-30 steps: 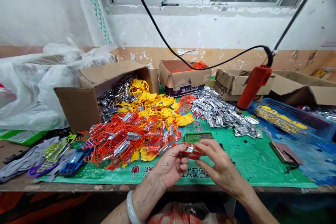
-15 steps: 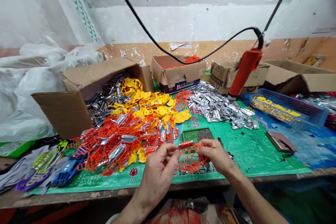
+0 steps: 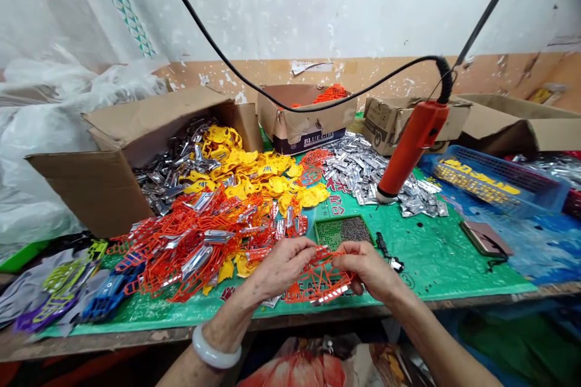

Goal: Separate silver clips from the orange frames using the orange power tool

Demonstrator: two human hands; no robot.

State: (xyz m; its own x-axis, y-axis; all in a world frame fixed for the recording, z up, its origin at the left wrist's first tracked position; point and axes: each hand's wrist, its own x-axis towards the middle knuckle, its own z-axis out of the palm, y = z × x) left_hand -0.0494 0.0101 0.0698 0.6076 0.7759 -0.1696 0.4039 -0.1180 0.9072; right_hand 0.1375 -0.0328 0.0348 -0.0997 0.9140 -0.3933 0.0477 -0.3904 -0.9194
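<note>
Worktable under a white-and-peach wall of flaking paint (image 3: 318, 24); the wooden table (image 3: 158, 335) is spread with a shiny green plastic sheet (image 3: 445, 266) printed with dark red characters. Nearest: the person's two forearms, a pale, smooth ring bracelet (image 3: 215, 351) on the left wrist. Left hand (image 3: 279, 267) nearly closed, thumb and fingertips pinching the upper left of an orange openwork plastic piece (image 3: 320, 281); right hand (image 3: 371, 269) curled, gripping the same piece at its right side. Piece held between the two, above the sheet near the table's front edge; a silvery strip shows along its lower border. At far left, purple, grey and lime flat pieces (image 3: 49, 299) beside a blue latticed piece (image 3: 104, 296). Just beyond the hands, a small green mesh tray (image 3: 327, 228), tiny dark grey bits (image 3: 355, 230) in its right half. Left of it, a tangled heap of orange lattice pieces (image 3: 157, 254), many with silver clips; a brown notebook (image 3: 485, 238) well off to the right. Farther: yellow moulded plastic pieces (image 3: 267, 172) spilling from a tipped cardboard box (image 3: 91, 187); a loose pile of silver metal clips (image 3: 358, 164); a red-orange cylindrical tool (image 3: 413, 151) on a black cable (image 3: 227, 60); a blue plastic basket (image 3: 547, 193). Behind, an open carton lettered "BLUE GIRL" (image 3: 308, 127).
</note>
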